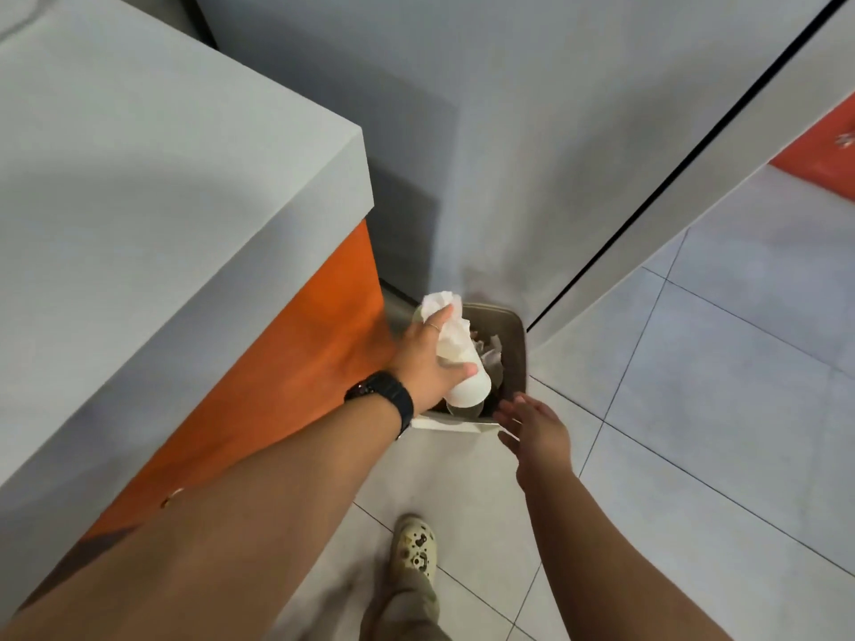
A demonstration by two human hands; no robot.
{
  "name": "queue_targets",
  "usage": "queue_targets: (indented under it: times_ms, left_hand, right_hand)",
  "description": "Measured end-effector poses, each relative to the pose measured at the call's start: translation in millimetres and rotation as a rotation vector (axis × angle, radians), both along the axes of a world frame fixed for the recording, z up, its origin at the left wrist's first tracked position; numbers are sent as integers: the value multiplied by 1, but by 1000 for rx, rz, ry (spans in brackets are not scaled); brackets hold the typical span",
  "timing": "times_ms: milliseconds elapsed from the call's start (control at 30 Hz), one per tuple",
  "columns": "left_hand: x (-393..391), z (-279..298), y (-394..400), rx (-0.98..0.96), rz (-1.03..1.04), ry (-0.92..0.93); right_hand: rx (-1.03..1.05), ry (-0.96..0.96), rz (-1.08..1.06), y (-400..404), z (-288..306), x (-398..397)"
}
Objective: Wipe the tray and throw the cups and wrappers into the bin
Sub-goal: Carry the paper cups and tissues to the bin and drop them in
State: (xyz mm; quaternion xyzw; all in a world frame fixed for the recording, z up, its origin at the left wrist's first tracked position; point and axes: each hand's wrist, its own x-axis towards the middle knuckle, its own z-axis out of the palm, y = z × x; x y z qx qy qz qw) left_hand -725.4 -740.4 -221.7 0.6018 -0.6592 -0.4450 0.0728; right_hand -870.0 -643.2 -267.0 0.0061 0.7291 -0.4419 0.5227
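While my left hand (428,358) hangs over the bin (516,344), its fingers are wrapped round a white paper cup (467,386) and a wad of crumpled white tissue (446,316) — both clamped together in one grip. Cup lies tilted, base pointing back toward me, tissue bunched at the far end past my fingertips. A second, clear cup looks tucked under the white one; blur makes that hard to confirm. Ring on one finger, black watch (384,395) on that wrist.

Right hand (532,425) is beside the bin's near right corner, fingers spread and relaxed, holding nothing. Can't tell if the fingertips touch the rim or just sit next to it.

Bin is a small grey-brown box on the floor, wedged in the corner between the orange counter side (296,363) and the grey wall panel (532,155). Crumpled paper waste already inside it (490,351). A white edge — liner or flap, can't say which — shows along the near rim (453,425).

Grey countertop (139,201) fills the left of the view. Light floor tiles (717,386) to the right. My foot in a pale clog (414,550) is on the tiles, near the bin. Tray isn't in view.
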Motion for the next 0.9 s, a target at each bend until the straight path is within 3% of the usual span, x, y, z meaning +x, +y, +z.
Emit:
queue_targets:
  times_ms: [100, 267, 667, 900]
  left_hand:
    - [-1, -18, -6, 197, -223, -178]
    - [16, -17, 0, 302, -302, -253]
    - [78, 92, 33, 99, -168, -263]
    - [138, 163, 62, -108, -41, -196]
  right_hand:
    - [-24, -6, 10, -1, -4, -1]
    - [-58, -18, 22, -4, 2, 1]
    - [-177, -86, 177, -27, 58, 69]
    - [-381, 39, 408, -32, 128, 118]
